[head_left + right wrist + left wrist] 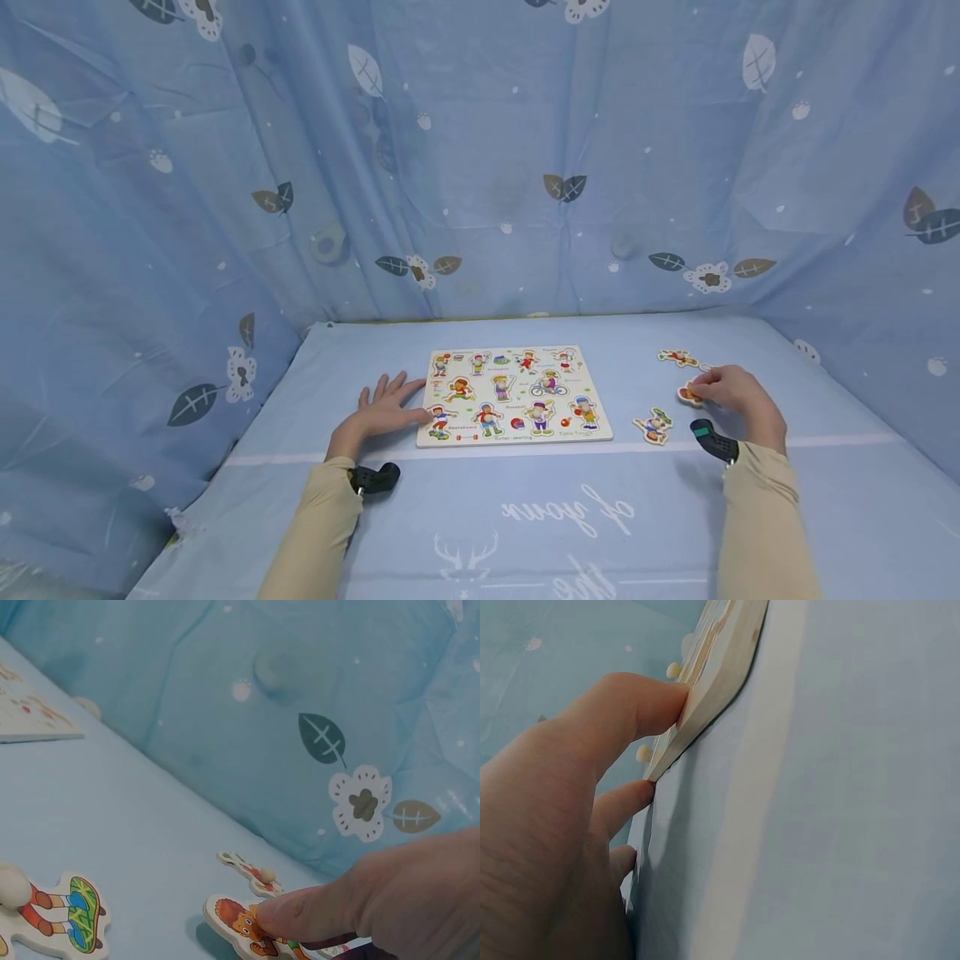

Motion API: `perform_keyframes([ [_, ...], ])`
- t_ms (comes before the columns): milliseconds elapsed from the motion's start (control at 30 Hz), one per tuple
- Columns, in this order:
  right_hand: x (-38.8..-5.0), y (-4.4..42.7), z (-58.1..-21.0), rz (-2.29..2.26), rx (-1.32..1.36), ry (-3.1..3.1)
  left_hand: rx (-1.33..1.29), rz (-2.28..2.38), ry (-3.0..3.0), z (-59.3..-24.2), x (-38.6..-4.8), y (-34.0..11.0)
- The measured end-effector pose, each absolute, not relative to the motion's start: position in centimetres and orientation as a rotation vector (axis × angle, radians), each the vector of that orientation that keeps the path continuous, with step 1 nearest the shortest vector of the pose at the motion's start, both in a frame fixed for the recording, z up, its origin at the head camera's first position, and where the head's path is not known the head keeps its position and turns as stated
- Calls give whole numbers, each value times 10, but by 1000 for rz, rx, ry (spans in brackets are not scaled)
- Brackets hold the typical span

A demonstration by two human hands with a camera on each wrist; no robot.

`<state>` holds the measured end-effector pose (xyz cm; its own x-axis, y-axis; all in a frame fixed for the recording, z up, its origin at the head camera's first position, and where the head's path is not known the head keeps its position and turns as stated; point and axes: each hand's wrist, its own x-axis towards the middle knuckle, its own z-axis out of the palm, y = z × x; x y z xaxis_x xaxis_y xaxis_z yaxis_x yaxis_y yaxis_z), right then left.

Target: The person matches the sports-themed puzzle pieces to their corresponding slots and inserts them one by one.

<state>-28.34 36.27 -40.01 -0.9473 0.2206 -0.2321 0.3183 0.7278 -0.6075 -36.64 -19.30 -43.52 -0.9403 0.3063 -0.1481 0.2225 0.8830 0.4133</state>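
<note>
A flat wooden puzzle board (478,400) with cartoon sports figures and small knobs lies on the table. My left hand (387,408) is at its left edge, fingers spread. In the left wrist view, the thumb (641,703) presses the board's corner and a fingertip touches its side. My right hand (738,398) pinches a puzzle piece (234,921) showing an orange-haired figure, right of the board; fingers partly cover it. Closer to me lies a skateboarder piece (655,427), knob up. Beyond the hand is another figure piece (677,357), its right end partly hidden.
A pale blue cloth (495,483) with white lettering and a deer outline covers the table. Patterned blue curtains (480,167) hang behind it and along both sides. Each wrist carries a black camera mount (375,478).
</note>
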Motion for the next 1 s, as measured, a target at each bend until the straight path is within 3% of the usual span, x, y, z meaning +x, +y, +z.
perform_keyframes([
  [1000,-308,303,-370,-829,81,2956,388,588,2843,-435,-366,-194],
])
